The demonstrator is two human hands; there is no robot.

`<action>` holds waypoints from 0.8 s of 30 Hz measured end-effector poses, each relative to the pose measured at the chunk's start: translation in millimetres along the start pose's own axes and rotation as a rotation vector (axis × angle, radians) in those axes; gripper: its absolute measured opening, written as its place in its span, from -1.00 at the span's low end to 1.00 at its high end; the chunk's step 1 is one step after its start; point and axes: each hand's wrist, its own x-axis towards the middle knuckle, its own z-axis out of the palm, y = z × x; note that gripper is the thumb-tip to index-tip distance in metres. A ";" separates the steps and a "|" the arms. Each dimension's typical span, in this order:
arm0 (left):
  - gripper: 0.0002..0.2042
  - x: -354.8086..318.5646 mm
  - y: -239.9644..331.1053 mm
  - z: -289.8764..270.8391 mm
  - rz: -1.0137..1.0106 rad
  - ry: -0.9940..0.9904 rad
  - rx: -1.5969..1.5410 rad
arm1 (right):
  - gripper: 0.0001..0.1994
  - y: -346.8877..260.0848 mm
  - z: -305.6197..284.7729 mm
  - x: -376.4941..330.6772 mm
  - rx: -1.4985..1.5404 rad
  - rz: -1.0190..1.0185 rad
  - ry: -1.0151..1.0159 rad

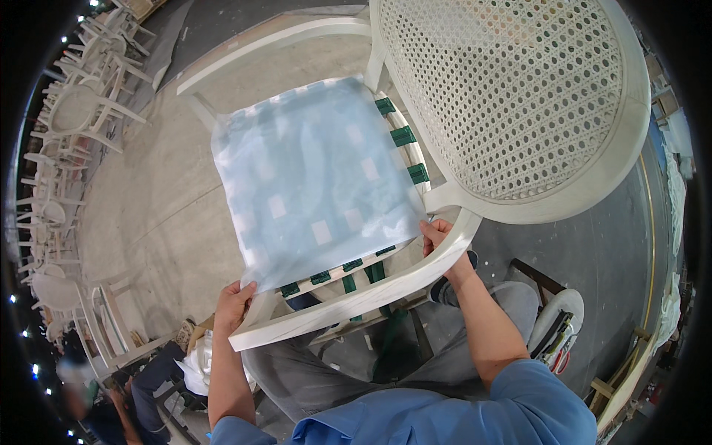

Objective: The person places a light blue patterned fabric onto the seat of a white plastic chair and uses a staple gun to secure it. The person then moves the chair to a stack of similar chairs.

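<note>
A white wooden chair frame (371, 293) lies tilted across my lap, its round cane back (512, 89) at the upper right. Green webbing straps (403, 136) are woven over the seat. A thin translucent white sheet (311, 178) is spread over the seat and covers most of the straps. My left hand (234, 302) pinches the sheet's near left corner at the seat rail. My right hand (435, 235) holds the sheet's near right corner against the rail beside the chair back.
Several unfinished white chairs (70, 111) are stacked along the left. A person (111, 393) crouches at the lower left. A tool with a pale body (556, 326) rests on a stand by my right knee. The floor is bare concrete (148, 208).
</note>
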 end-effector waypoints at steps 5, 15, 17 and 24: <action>-0.84 0.6 -3.9 -0.2 -0.011 0.001 0.031 | -0.67 -0.5 1.9 -0.8 -0.008 -0.007 0.016; -0.82 4.1 -10.7 -3.9 0.023 -0.007 -0.010 | -0.69 -5.7 4.5 -3.9 0.024 0.052 0.000; -0.82 4.0 -11.1 -0.2 0.027 0.013 -0.013 | -0.71 -3.7 0.9 -3.2 0.014 0.044 -0.005; -0.89 2.9 -14.6 -3.5 0.071 0.020 -0.106 | -0.75 -6.2 6.6 -4.6 0.039 0.009 -0.002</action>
